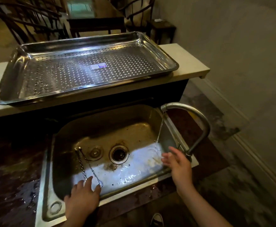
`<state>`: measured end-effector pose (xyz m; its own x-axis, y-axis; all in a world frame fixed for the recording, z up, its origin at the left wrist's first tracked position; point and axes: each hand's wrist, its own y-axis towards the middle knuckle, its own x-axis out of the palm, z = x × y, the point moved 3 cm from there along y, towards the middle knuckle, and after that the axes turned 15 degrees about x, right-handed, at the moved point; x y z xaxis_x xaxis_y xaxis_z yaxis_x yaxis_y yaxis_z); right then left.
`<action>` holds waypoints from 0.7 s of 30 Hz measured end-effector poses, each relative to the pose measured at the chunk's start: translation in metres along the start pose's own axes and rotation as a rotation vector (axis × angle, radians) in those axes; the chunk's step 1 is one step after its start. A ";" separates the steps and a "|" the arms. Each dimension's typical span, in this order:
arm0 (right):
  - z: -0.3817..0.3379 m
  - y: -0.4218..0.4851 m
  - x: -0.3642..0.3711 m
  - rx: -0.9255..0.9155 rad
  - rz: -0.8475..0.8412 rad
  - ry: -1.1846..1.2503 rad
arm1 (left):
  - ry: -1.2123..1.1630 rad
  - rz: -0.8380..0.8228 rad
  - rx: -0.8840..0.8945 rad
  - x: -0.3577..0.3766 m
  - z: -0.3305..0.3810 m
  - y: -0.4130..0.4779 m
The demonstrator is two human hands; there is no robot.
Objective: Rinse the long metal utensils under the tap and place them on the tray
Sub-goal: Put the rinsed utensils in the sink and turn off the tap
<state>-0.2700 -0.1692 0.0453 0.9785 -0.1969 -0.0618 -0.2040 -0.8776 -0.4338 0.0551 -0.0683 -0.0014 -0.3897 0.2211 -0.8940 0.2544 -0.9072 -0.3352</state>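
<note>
Two long twisted metal utensils (88,166) lie side by side on the bottom of the steel sink (152,117), left of the drain. My left hand (82,197) reaches into the sink at their near ends, fingertips touching them; whether it grips them I cannot tell. My right hand (176,163) hovers with fingers spread beside the tap's base, holding nothing. The curved tap (194,115) runs a thin stream onto the sink's right side. A perforated steel tray (158,51) sits on the pale counter behind the sink.
A round sink plug (95,152) lies beside the open drain (119,154). The dark countertop (11,182) left of the sink is wet. Wooden chairs and a table stand beyond the counter. A wall runs along the right.
</note>
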 end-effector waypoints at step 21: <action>-0.027 0.020 0.000 0.352 -0.026 0.559 | 0.036 -0.022 -0.007 -0.005 0.005 -0.004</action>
<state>-0.2751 -0.1984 0.0615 0.8002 -0.4576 0.3876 -0.0648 -0.7085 -0.7027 0.0518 -0.0678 0.0061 -0.3634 0.2542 -0.8963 0.2520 -0.8993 -0.3573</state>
